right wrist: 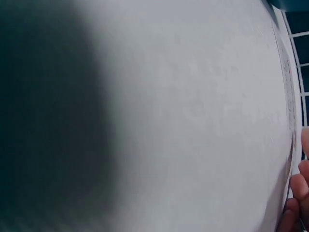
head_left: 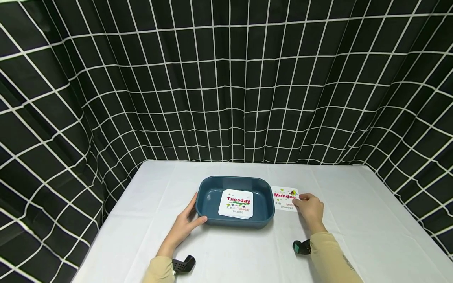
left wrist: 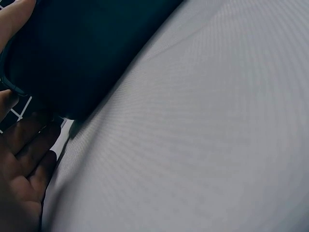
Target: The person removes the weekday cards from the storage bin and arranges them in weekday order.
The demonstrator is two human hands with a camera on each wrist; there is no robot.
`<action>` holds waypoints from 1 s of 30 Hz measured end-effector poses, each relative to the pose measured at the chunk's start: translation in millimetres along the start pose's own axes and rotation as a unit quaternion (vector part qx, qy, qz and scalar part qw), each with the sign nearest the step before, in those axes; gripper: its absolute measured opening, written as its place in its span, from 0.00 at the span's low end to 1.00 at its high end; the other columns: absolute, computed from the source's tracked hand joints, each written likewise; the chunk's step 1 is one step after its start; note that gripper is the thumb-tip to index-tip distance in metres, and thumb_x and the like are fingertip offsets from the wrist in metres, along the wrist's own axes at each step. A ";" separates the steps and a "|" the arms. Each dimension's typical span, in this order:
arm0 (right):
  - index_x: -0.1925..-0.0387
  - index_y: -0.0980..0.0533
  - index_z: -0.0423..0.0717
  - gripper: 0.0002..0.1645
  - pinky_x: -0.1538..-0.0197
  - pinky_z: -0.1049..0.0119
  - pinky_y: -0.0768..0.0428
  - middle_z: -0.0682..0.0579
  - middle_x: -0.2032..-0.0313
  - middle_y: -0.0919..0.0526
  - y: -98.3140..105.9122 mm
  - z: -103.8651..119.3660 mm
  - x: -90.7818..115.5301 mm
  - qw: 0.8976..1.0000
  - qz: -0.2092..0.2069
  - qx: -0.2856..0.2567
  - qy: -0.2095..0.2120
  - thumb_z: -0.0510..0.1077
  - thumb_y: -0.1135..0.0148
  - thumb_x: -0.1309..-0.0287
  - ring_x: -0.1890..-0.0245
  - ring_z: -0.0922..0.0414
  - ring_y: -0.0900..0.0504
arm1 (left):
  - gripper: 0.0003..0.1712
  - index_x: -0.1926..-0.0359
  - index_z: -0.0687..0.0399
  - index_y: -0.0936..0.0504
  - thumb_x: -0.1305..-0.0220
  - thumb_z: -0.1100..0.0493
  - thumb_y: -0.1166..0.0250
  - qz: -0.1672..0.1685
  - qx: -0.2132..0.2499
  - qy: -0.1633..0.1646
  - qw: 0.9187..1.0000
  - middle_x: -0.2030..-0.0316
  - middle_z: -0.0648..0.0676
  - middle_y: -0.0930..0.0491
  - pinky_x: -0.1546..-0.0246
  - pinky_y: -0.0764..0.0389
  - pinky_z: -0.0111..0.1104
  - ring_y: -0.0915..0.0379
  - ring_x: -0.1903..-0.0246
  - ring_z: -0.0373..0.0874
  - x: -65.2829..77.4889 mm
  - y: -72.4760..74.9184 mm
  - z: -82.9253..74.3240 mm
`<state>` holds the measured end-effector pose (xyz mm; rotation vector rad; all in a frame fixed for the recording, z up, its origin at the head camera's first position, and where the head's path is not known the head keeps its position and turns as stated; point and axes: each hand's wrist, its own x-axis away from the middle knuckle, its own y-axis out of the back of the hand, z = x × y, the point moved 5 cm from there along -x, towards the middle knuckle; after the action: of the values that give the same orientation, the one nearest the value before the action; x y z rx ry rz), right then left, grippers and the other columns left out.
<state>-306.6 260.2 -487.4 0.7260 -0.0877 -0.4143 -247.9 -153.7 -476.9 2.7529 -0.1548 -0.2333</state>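
A dark blue plastic basin [head_left: 230, 223] sits on the white table. Inside it lies a stack of cards, with a "Tuesday" card [head_left: 236, 203] on top. My left hand [head_left: 184, 224] holds the basin's near left corner, the thumb on its front side and the fingers along its left side; the lower fingers hang beside the basin in the left wrist view. To the right of the basin a "Monday" card [head_left: 282, 198] lies on the table. My right hand [head_left: 311, 208] pinches that card at its right edge, with part of the print covered.
A white cloth covers the table [head_left: 233, 251]. Black curtains [head_left: 237, 78] with a white grid hang behind the table and along both sides. Black wrist cameras [head_left: 184, 264] are strapped to both wrists.
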 end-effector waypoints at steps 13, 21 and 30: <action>0.51 0.28 0.28 0.26 0.63 0.66 0.30 0.34 0.57 0.23 13.3 1.5 0.4 0.994 0.013 -0.103 -0.036 0.48 0.42 0.40 0.59 0.47 0.25 | 0.47 0.29 0.36 0.49 0.44 0.54 0.33 -0.002 -0.007 0.001 1.000 0.33 0.50 0.46 0.39 0.47 0.53 0.41 0.38 0.55 0.3 0.0 -0.3; 0.46 0.28 0.32 0.31 0.65 0.68 0.25 0.36 0.53 0.24 14.0 13.6 -0.4 0.986 0.011 -0.159 -0.038 0.53 0.42 0.41 0.59 0.52 0.25 | 0.47 0.29 0.36 0.49 0.44 0.54 0.33 -0.002 -0.005 -0.001 1.000 0.33 0.50 0.46 0.38 0.47 0.53 0.41 0.38 0.54 -0.4 0.0 1.1; 0.44 0.29 0.34 0.33 0.45 0.60 0.33 0.35 0.49 0.25 3.9 20.8 -5.8 0.984 0.028 -0.174 -0.015 0.56 0.43 0.40 0.48 0.49 0.29 | 0.47 0.29 0.36 0.49 0.44 0.54 0.32 0.000 0.000 -0.002 1.000 0.33 0.48 0.46 0.38 0.47 0.52 0.42 0.38 0.54 -0.9 0.1 1.2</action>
<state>-315.2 252.1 -468.8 0.3712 -0.0609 -0.3751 -249.1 -154.2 -477.8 2.7530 -0.1550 -0.2394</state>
